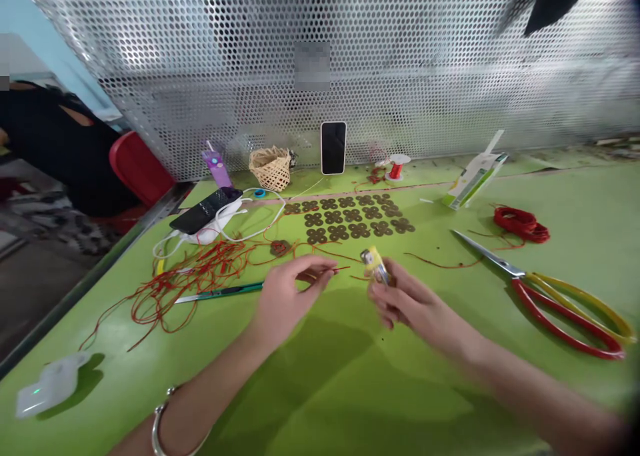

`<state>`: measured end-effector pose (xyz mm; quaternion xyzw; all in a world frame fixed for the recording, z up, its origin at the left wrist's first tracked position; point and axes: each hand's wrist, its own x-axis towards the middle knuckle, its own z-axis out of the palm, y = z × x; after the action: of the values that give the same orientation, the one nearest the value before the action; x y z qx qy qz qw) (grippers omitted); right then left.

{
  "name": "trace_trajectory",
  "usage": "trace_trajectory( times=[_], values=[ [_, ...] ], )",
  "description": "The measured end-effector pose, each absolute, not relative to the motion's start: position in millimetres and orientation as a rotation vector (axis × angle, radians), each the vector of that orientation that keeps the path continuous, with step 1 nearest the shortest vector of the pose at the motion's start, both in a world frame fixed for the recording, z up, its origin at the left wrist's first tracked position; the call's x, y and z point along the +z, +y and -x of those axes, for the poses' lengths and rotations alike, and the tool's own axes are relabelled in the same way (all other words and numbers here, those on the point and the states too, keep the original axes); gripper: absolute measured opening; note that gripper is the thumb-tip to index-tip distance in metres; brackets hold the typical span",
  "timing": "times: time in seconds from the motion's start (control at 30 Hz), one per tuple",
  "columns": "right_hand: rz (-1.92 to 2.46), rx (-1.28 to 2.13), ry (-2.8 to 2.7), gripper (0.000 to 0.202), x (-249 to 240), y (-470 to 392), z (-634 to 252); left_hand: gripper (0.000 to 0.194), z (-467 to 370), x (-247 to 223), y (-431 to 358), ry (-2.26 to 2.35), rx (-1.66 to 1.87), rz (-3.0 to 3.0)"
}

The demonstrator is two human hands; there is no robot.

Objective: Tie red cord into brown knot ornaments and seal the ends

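The lighter [376,268] is blurred and the left hand [287,288] partly hides the green tool [235,290].

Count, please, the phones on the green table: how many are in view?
2: an upright phone before the perforated metal sheet, and a lying phone to the left of the wicker basket. Others could be hidden, but none shows.
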<state>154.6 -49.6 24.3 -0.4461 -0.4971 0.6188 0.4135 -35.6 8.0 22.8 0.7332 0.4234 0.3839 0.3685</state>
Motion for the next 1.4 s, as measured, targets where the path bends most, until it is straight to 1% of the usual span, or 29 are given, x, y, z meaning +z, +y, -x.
trace_trajectory(
  times=[0.13, 0.3, 0.57, 0.77, 0.9, 1.0, 1.17, 1.3, 1.4],
  values=[
    [1.134, 1.537, -1.106, 0.028, 12, -16, -147, 0.011, 34, 25, 3, 1.083, 1.020, -1.946],
    [1.228, 1.568, -1.222, 0.036, 1, -11, -145, 0.011, 32, 19, -1, 1.102, 0.990, -2.091],
    [1.187, 1.599, -1.338, 0.033, -4, -16, -154, 0.012, 32, 12, -2, 1.061, 0.986, -2.210],
    [1.206, 1.607, -1.301, 0.033, -2, -18, -152, 0.006, 31, 16, 1, 1.129, 0.897, -2.191],
    [1.288, 1.562, -1.157, 0.041, -3, -24, -150, 0.006, 36, 25, 7, 1.158, 0.860, -2.200],
    [1.215, 1.647, -0.968, 0.049, -4, -26, -147, 0.005, 45, 33, 16, 1.223, 0.892, -2.347],
    [1.061, 1.799, -0.906, 0.049, -4, -27, -139, 0.007, 56, 52, 33, 1.258, 0.971, -2.763],
    [1.067, 1.799, -0.881, 0.051, -4, -27, -137, 0.009, 52, 73, 37, 1.139, 0.980, -2.992],
    [1.061, 1.792, -0.814, 0.048, -7, -26, -138, 0.009, 45, 86, 38, 1.096, 0.988, -3.064]
  ],
)
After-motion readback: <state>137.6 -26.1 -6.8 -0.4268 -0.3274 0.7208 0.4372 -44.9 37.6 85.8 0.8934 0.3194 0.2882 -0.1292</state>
